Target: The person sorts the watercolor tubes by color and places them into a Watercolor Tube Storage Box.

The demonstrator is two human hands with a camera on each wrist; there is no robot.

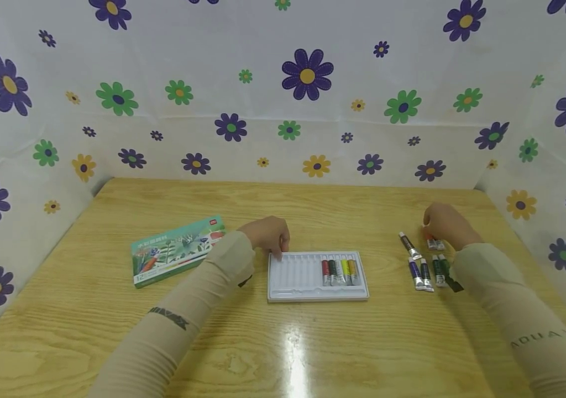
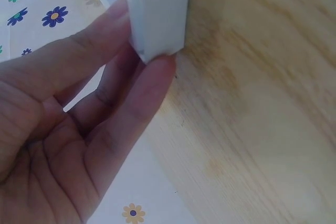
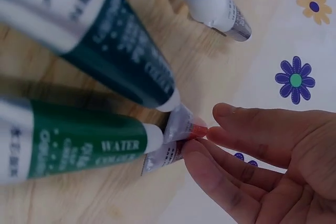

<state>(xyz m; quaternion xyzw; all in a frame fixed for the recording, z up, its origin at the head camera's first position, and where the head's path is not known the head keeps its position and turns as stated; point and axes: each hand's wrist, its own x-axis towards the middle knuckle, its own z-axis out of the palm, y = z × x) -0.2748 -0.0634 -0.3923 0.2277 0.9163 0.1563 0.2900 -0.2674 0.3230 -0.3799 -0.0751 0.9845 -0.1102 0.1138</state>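
At its back left corner, the white paint tray (image 1: pixel 293 273) is pinched between the thumb and fingers of my left hand (image 1: pixel 266 232). The left wrist view shows the tray's side wall (image 2: pixel 160 14) between the fingertips. Several paint tubes (image 1: pixel 340 272) lie in the right part of the tray, red through yellow. Over on the right, my right hand (image 1: pixel 448 224) pinches the red end of a paint tube (image 3: pixel 197 130) with its fingertips. A second silver tube end lies right beside it. Green paint tubes (image 3: pixel 89 140) are close by in the right wrist view.
A brown tube (image 1: pixel 407 243), a purple tube (image 1: pixel 415 273) and a dark blue tube (image 1: pixel 425 273) lie left of my right hand. The green illustrated paint box (image 1: pixel 173 251) lies left of the tray. Flowered cloth (image 1: pixel 243 149) walls in the wooden table (image 1: pixel 243 342).
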